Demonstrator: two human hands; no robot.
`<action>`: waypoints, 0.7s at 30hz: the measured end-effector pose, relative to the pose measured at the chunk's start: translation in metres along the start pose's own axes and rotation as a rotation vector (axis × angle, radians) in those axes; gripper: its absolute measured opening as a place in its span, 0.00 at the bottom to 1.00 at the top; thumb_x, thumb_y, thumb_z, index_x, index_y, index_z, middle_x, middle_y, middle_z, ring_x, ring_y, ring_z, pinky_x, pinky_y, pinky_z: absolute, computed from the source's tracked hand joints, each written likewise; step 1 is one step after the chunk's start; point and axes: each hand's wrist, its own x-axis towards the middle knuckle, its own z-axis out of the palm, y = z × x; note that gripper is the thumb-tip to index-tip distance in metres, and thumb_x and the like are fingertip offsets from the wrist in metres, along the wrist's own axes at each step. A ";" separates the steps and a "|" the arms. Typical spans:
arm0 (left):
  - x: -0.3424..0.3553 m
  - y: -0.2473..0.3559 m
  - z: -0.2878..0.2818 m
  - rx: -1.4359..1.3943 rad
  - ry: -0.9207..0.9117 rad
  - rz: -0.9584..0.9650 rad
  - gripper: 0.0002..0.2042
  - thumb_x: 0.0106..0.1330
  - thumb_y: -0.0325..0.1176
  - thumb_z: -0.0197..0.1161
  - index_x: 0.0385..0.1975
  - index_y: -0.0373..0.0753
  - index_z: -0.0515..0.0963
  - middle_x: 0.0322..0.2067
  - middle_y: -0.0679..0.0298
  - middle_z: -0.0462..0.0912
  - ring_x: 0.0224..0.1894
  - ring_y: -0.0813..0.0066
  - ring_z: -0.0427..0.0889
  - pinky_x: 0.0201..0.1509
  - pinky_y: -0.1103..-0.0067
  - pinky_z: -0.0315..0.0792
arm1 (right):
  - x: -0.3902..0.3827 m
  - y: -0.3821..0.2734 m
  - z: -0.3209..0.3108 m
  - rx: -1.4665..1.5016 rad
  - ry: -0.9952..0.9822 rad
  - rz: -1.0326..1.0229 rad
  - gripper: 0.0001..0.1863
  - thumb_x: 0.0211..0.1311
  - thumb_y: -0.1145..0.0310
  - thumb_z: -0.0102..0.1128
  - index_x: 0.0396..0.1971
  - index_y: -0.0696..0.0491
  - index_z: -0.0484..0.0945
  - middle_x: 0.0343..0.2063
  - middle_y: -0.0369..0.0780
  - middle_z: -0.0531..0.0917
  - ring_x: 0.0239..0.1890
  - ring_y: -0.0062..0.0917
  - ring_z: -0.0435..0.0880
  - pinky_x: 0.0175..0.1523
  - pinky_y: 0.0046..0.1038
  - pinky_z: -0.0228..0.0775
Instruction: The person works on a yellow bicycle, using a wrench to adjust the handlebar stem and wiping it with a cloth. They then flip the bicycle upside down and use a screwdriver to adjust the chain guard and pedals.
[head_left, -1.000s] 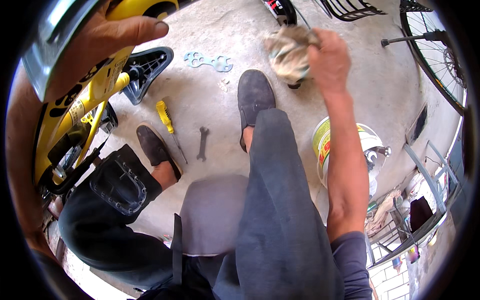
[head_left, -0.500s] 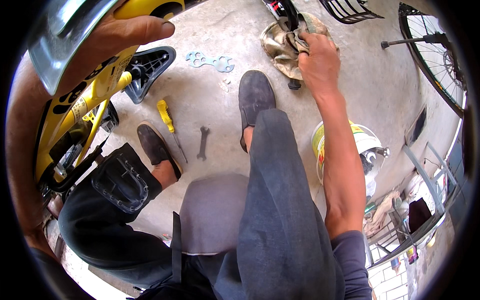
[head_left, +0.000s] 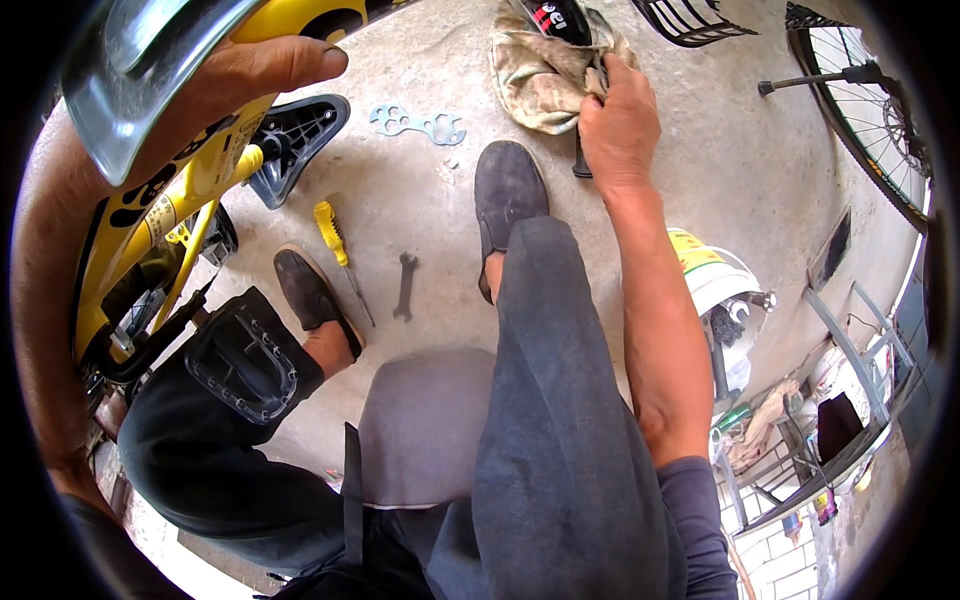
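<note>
My left hand (head_left: 265, 60) grips the yellow bicycle (head_left: 150, 250) at the upper left, thumb visible, other fingers hidden by a glossy grey piece (head_left: 150, 95). My right hand (head_left: 620, 130) is closed on a crumpled camouflage cloth (head_left: 545, 75), draped against a black item with red-and-white markings (head_left: 550, 20). A triangular black part (head_left: 295, 140) lies beside the bicycle. On the concrete floor, between it and my right hand, lies a flat multi-hole spanner (head_left: 415, 124). Lower down are a yellow-handled screwdriver (head_left: 332, 228) and a dark open-ended wrench (head_left: 406, 285).
A white bucket with tools (head_left: 720, 282) stands beside my right forearm. Another bicycle wheel (head_left: 860, 125) and a black wire basket (head_left: 680, 20) are at the upper right. A grey metal rack (head_left: 850, 350) holding assorted items is along the right. A grey cushioned seat (head_left: 420, 420) shows between my legs.
My right hand and the cloth have shifted up and leftward, and the cloth has spread around the black item. My left hand has moved slightly right.
</note>
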 end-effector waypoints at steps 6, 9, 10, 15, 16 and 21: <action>0.001 -0.008 0.000 -0.008 -0.008 0.009 0.37 0.55 0.59 0.68 0.59 0.42 0.70 0.45 0.54 0.82 0.45 0.61 0.82 0.54 0.66 0.76 | 0.018 0.017 -0.013 -0.097 0.130 -0.003 0.24 0.50 0.72 0.59 0.51 0.55 0.76 0.46 0.46 0.79 0.49 0.42 0.76 0.54 0.39 0.70; 0.017 -0.006 0.012 -0.041 -0.045 0.059 0.37 0.55 0.59 0.68 0.59 0.42 0.70 0.45 0.54 0.82 0.45 0.61 0.82 0.54 0.67 0.76 | 0.012 0.036 -0.009 -0.219 0.056 0.042 0.23 0.50 0.69 0.60 0.49 0.54 0.78 0.45 0.45 0.80 0.48 0.42 0.76 0.53 0.39 0.71; -0.003 0.002 -0.003 -0.004 -0.012 0.006 0.37 0.55 0.59 0.68 0.59 0.42 0.70 0.45 0.54 0.82 0.45 0.61 0.82 0.53 0.67 0.76 | 0.017 0.024 -0.002 -0.164 0.052 -0.018 0.22 0.50 0.69 0.60 0.49 0.53 0.78 0.45 0.45 0.80 0.48 0.42 0.76 0.53 0.39 0.71; -0.003 0.005 0.001 -0.018 -0.023 0.004 0.36 0.55 0.58 0.68 0.59 0.42 0.70 0.44 0.54 0.82 0.45 0.61 0.82 0.53 0.67 0.76 | 0.009 0.005 -0.014 -0.145 -0.142 0.014 0.22 0.48 0.70 0.62 0.48 0.53 0.78 0.43 0.45 0.81 0.47 0.42 0.77 0.52 0.39 0.72; -0.003 0.005 0.001 -0.019 -0.024 0.001 0.36 0.55 0.58 0.68 0.59 0.42 0.70 0.44 0.54 0.82 0.45 0.61 0.82 0.53 0.67 0.76 | 0.005 0.001 -0.017 -0.108 -0.174 0.030 0.22 0.49 0.70 0.62 0.48 0.53 0.78 0.43 0.45 0.81 0.47 0.42 0.77 0.52 0.39 0.72; 0.001 -0.009 0.005 -0.037 -0.039 0.013 0.36 0.55 0.58 0.69 0.59 0.42 0.70 0.44 0.54 0.82 0.45 0.61 0.82 0.53 0.68 0.76 | -0.032 -0.033 -0.030 0.208 -0.416 0.062 0.19 0.51 0.70 0.62 0.46 0.55 0.79 0.40 0.46 0.80 0.44 0.41 0.79 0.51 0.40 0.71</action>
